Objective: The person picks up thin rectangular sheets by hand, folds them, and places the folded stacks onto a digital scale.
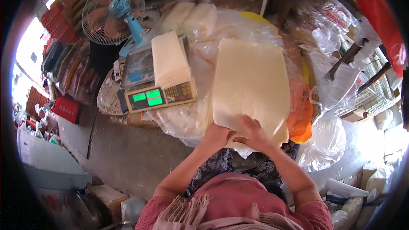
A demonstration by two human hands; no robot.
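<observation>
One bare left hand (219,136) and right hand (255,134), their fingers' closure unclear, touched the cream, rectangular sheet stack (251,76) at six o'clock, where light pressure probably prevented creasing.

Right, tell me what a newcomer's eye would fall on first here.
Probably the big stack of pale sheets in the middle, with the left hand and right hand at its near edge. To its left, a scale glows green beneath a smaller stack. Beyond the scale stands a blue fan.
</observation>
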